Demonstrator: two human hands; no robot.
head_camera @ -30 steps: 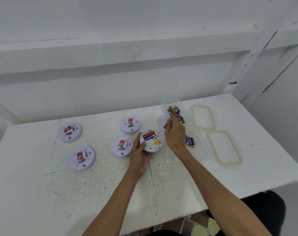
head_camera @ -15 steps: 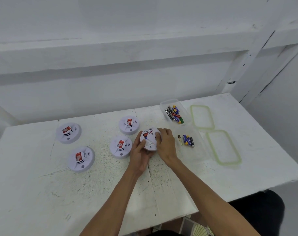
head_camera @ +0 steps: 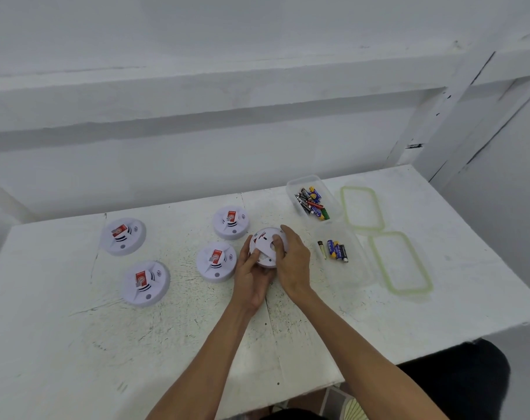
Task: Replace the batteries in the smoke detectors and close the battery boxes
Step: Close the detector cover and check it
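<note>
A white round smoke detector (head_camera: 265, 242) is held back-side up above the table's middle. My left hand (head_camera: 251, 277) grips its near-left rim from below. My right hand (head_camera: 292, 262) curls over its right side, fingers pressing on the white back cover. Several other detectors lie face up with red labels: one (head_camera: 231, 222) behind, one (head_camera: 216, 261) to the left, two further left (head_camera: 123, 236) (head_camera: 145, 282). A clear box (head_camera: 291, 187) at the back holds several batteries (head_camera: 311, 203). A nearer clear box (head_camera: 363, 268) holds a few batteries (head_camera: 336, 250).
Two green-rimmed clear lids (head_camera: 362, 212) (head_camera: 400, 262) lie right of the boxes. The white table (head_camera: 75, 344) ends at a near edge and a right edge. A white wall with a ledge rises behind. A dark shape (head_camera: 457, 377) sits below the table's near right corner.
My right hand left the battery box and came onto the detector. The open battery bay seen earlier is now covered by the white back cover.
</note>
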